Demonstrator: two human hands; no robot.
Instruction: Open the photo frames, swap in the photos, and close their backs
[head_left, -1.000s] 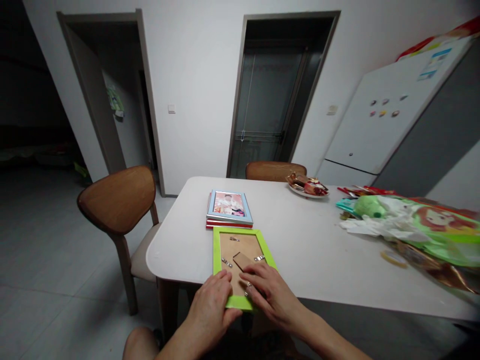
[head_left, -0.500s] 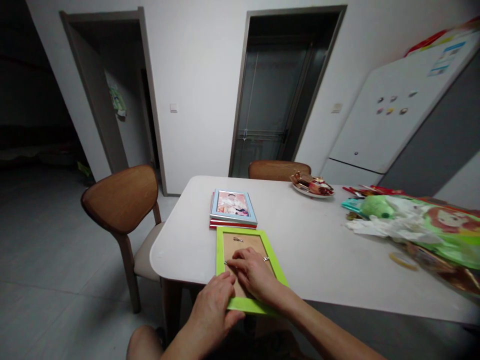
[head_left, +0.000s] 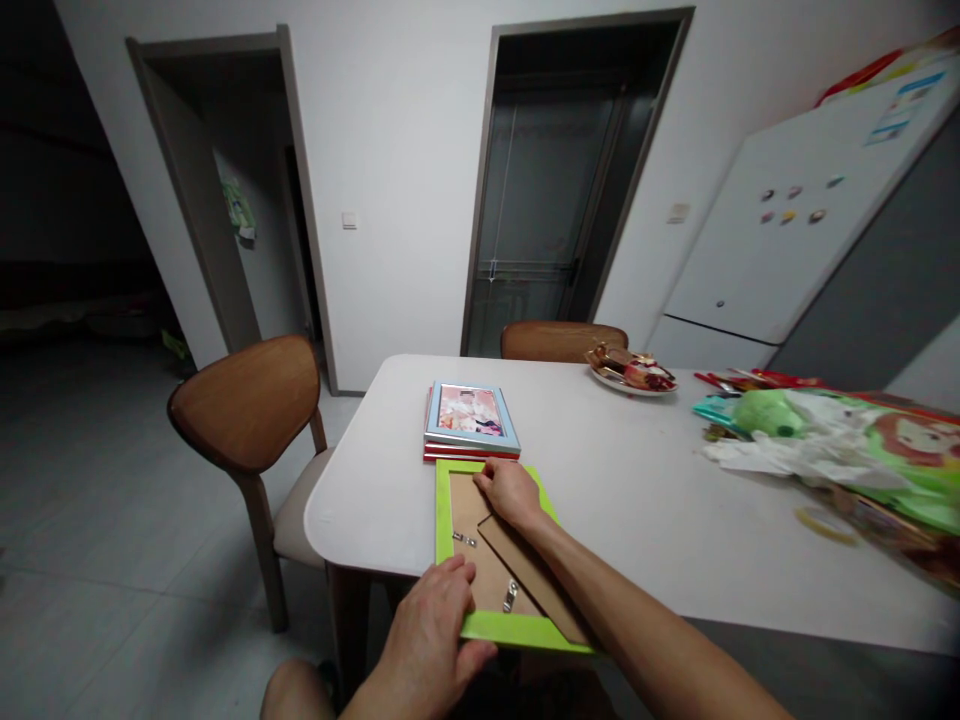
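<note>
The white dining table [head_left: 637,500] spreads out beyond your hands and to their right. The green picture frame [head_left: 510,629] lies face down between your hands, its near end reaching the table edge on your side, so that end probably wants the surest support. Just past your right hand, the blue picture frame [head_left: 472,439] rests on a red one, close enough to the green frame's far rail that a shove forward could bump it.

Inside the rails sits the brown backing board [head_left: 486,573]. Your left hand [head_left: 435,620] grips the near-left corner, fingers on top and thumb by the near rail; a firm, level hold there should resist twisting. Your right hand [head_left: 511,492] is at the far end, fingers curled down onto the board; whether they pinch anything is hidden. Short fingertip pressure, flat along the board, seems better than prying upward.

The easel leg [head_left: 536,575] slants across the board under your right forearm; let the forearm ride above it so it isn't bent. Smallest are the metal clips: one [head_left: 465,540] just beyond your left fingertips, another [head_left: 510,597] to their right, near the near rail. Turn such clips gently, sideways.
</note>
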